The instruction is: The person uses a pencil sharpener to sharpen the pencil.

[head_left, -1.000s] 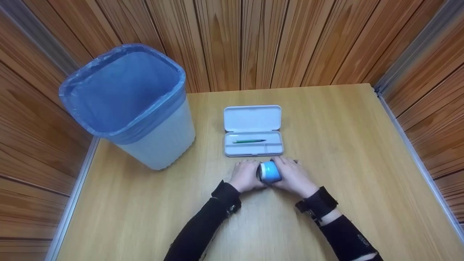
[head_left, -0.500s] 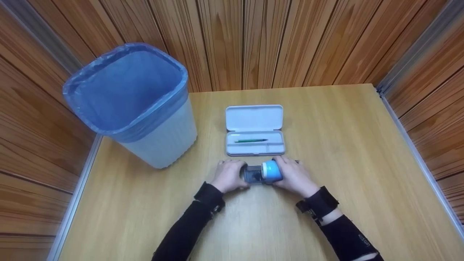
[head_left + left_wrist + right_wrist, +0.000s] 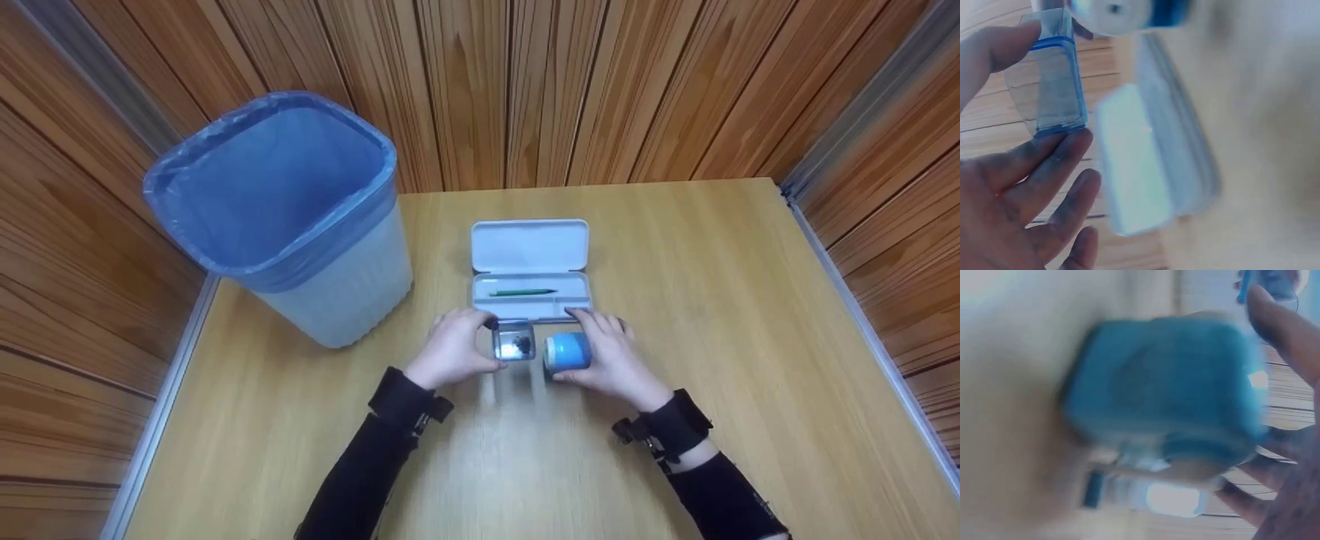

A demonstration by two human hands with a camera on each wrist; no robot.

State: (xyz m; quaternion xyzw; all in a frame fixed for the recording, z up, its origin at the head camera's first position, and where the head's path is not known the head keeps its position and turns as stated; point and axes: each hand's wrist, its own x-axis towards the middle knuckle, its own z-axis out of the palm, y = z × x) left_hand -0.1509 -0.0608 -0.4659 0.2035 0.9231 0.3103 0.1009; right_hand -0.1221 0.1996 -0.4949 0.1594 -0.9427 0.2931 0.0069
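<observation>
My left hand (image 3: 452, 349) pinches a clear plastic shavings container (image 3: 514, 341) between thumb and fingers; dark bits lie inside it in the head view. In the left wrist view the container (image 3: 1055, 84) shows a blue rim and is tilted. My right hand (image 3: 615, 356) holds a blue pencil sharpener body (image 3: 571, 350), thumb on the near side and fingers on the far side. Its white end, with a dark hole, faces left. The container and body are apart. Blurred in the right wrist view, the sharpener body (image 3: 1157, 382) covers part of the fingers.
Just beyond my hands an open white pencil case (image 3: 529, 246) lies on the wooden table (image 3: 675, 262), holding a green pencil (image 3: 523, 292). A white bin (image 3: 341, 277) with a blue liner (image 3: 270, 180) stands at the left. Wood-panelled walls surround the table.
My left hand has pulled the clear container leftward out of the sharpener body, then raised it toward the pencil case. The right hand keeps hold of the body, nearly in place.
</observation>
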